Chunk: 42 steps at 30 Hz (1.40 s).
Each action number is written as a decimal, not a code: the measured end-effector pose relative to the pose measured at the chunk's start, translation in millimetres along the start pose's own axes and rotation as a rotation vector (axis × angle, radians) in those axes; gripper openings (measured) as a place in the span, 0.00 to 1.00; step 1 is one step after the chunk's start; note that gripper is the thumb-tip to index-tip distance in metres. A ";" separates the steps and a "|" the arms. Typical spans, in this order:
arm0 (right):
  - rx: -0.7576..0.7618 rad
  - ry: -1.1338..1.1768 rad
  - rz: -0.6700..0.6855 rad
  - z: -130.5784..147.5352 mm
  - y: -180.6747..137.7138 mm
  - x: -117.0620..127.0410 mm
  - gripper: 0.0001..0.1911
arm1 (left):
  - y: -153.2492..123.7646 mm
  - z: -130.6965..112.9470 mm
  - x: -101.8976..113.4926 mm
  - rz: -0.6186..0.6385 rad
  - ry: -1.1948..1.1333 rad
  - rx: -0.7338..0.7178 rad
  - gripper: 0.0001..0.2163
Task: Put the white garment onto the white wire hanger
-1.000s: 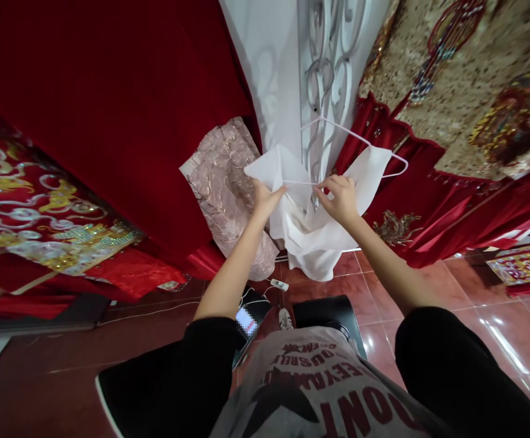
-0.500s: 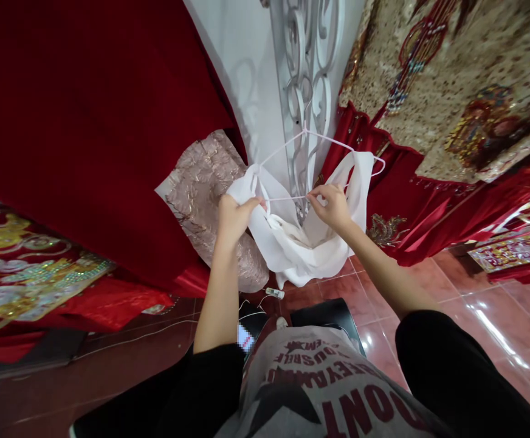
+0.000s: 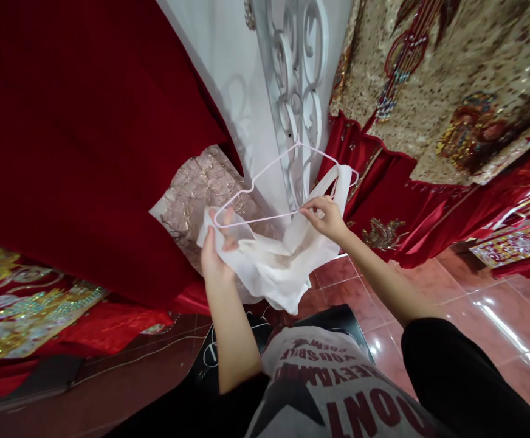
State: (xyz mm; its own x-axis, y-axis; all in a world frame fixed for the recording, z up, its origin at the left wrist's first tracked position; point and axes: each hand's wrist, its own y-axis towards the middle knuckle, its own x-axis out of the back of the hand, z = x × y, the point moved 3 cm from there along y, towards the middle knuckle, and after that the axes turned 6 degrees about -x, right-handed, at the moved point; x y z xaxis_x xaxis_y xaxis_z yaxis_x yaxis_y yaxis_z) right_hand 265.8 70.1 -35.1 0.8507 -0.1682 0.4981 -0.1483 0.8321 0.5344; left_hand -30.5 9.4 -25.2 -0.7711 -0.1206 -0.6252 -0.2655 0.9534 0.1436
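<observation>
A pale pink clothes hanger (image 3: 269, 217) tilts in front of me, its hook end toward the white scrollwork. My right hand (image 3: 324, 217) pinches the hanger's bottom bar near its middle. Over the hanger's right end hangs one strap of a thin white sleeveless garment (image 3: 269, 261). At the hanger's left end, my left hand (image 3: 219, 249) grips the garment's other strap, with some fingers showing faintly through the sheer cloth. That left end of the hanger is bare above the fabric. The garment's body sags in folds between my hands.
White metal scrollwork (image 3: 285, 79) stands against a pale wall. A big red cloth (image 3: 87, 121) hangs at left, beside a pinkish crinkled fabric (image 3: 196, 188). Sequined gold cloth (image 3: 383, 55) hangs at right. Below are a black seat (image 3: 338, 319) and red floor tiles (image 3: 465, 316).
My left hand has moved left and down, drawing the garment's left strap off the hanger's left end. The hanger has tilted and shifted left. My right hand still pinches the bar.
</observation>
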 end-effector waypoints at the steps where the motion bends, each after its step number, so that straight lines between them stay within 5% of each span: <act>1: -0.010 0.015 0.002 2.0 -0.2 -3.8 0.29 | -11.9 7.5 -3.8 0.045 0.032 0.007 0.14; 4: -0.040 0.044 -0.005 9.4 -1.9 -14.1 0.29 | -34.1 23.0 -25.6 0.095 0.095 -0.031 0.22; 9: 0.007 0.047 -0.047 13.9 -8.5 -9.2 0.21 | -38.2 31.4 -56.1 -0.012 0.050 -0.153 0.23; 15: -0.154 -0.120 -0.630 -38.0 -4.7 46.8 0.19 | -38.1 32.6 -55.4 0.003 0.062 -0.182 0.25; 20: -0.340 -0.130 -0.297 -60.6 16.7 51.0 0.16 | -37.8 31.8 -54.3 0.013 0.038 -0.179 0.24; 24: -0.384 0.020 -0.343 -49.8 32.3 53.7 0.20 | -39.0 27.3 -53.9 0.019 0.046 -0.158 0.23; 30: -0.697 0.560 -0.316 -42.8 48.5 62.3 0.15 | -38.8 16.8 -51.0 0.032 0.087 -0.114 0.22; 37: -0.456 0.137 -0.258 -20.7 21.3 75.6 0.21 | -36.6 23.5 -50.0 0.026 0.066 -0.088 0.22; 42: -0.410 0.157 -0.351 -22.4 19.9 83.3 0.21 | -36.8 26.1 -48.6 0.077 0.015 -0.061 0.24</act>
State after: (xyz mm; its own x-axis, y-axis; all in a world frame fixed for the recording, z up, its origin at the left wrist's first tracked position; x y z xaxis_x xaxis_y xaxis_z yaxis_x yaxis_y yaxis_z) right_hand 345.1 84.5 1.7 0.8831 -0.4177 0.2137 0.3388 0.8828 0.3254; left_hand 31.9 -12.5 -20.1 -0.7991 -0.0526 -0.5989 -0.2396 0.9415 0.2370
